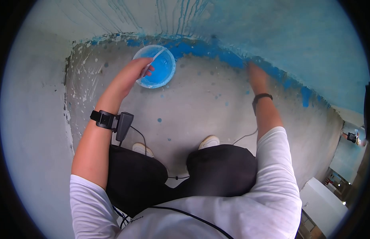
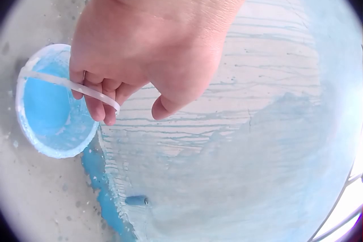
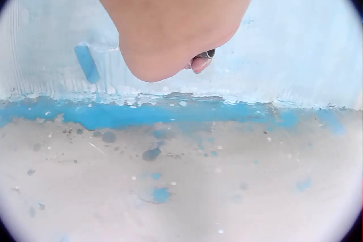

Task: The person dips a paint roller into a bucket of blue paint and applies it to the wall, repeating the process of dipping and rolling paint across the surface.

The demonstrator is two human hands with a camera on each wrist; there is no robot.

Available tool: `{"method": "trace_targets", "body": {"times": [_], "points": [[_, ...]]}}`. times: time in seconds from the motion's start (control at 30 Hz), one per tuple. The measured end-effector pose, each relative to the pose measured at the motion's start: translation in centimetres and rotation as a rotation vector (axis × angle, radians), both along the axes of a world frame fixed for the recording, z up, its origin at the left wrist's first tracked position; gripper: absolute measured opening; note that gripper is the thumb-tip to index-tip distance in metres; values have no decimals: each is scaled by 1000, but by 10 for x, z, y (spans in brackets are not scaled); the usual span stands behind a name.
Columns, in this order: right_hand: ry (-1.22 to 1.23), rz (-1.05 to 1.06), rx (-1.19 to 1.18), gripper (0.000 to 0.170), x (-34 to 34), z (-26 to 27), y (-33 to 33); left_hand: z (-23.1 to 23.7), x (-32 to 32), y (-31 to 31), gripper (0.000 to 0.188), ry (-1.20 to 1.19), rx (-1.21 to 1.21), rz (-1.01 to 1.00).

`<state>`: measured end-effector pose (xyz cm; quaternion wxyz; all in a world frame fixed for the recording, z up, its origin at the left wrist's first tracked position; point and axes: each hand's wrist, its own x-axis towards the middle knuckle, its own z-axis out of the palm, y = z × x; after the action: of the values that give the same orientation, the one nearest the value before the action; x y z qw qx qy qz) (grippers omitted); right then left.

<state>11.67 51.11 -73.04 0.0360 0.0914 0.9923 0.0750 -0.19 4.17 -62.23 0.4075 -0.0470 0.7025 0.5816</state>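
White translucent bucket (image 1: pixel 156 85), paint-crusted rim, bright blue paint (image 1: pixel 162 71) inside; sits at eleven o'clock in head view, near foot of streaked pale-blue wall (image 1: pixel 272 32). Left hand (image 2: pixel 150 43): fingers loosely curled round white handle (image 2: pixel 54 80). Right hand (image 1: pixel 258 77), two o'clock: grips dark handle (image 3: pixel 210 53), fingers mostly hidden. Stubby blue roller (image 3: pixel 86 63), ten o'clock in right wrist view.

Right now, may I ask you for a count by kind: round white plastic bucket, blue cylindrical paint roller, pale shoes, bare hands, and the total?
Round white plastic bucket: 1
Blue cylindrical paint roller: 1
Pale shoes: 2
Left hand and right hand, both bare: 2
Total: 6
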Motion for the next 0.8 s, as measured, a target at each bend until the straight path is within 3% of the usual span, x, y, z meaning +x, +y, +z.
{"method": "trace_targets", "body": {"times": [0.07, 0.2, 0.37, 0.57, 0.73, 0.8], "points": [[115, 70, -72, 33, -17, -11, -23, -5, -1, -3, 32, 2, 3, -20], [1, 3, -93, 33, -31, -4, -49, -4, 2, 3, 38, 46, 13, 29], [59, -49, -80, 33, 13, -2, 10, -6, -1, 7, 37, 23, 7, 15], [-20, -326, 85, 29, 83, 46, 88, -8, -1, 2, 33, 9, 24, 7], [56, -374, 75, 29, 98, 42, 95, -2, -1, 7, 32, -9, 44, 6], [38, -302, 44, 30, 86, 33, 75, -2, -3, 6, 31, -17, -17, -12]]}}
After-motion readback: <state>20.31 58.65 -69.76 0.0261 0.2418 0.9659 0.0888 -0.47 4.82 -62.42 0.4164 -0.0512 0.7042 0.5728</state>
